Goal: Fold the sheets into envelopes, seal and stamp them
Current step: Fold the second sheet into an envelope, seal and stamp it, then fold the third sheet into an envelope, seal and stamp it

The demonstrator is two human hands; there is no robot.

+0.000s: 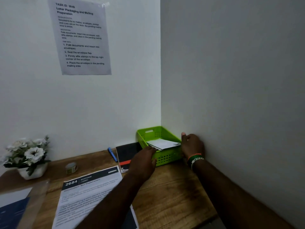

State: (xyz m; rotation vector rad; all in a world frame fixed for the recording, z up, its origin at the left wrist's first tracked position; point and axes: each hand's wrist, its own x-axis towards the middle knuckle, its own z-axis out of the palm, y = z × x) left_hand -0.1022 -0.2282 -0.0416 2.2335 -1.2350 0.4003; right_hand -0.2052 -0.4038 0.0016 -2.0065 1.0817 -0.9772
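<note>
Nearest the camera, well short of the green basket: printed sheet (92, 194) with "2684" in its dark header, lying flat on the wooden desk (171, 192), left forearm crossing over it

Far left of the basket, front corner: blurry clear sleeve with a dark blue sheet (13, 210) in it, can't make out more

Left hand (142, 162): at the basket's near left corner, fingers curled over the rim and grasping it

Right hand (192, 147): on the basket's right side against the wall, fingers wrapped on the rim, thumb sticking up; beaded bracelets (195, 158) on the wrist

Green basket (165, 158): plastic, perforated, tucked into the corner where the two walls meet, held between both hands

Inside the basket: white envelopes (163, 143), a small stack lying tilted, one edge touching the near rim

Just left of the basket: black notebook (127, 153) with a red strip, then a blue pen (112, 154)

Further left of the basket: tape roll (71, 167), then a white pot of white flowers (28, 156) by the wall

Above and left of the basket, on the wall: instruction sheet (80, 37) headed "Letter Packaging and Mailing Preparation"
</note>
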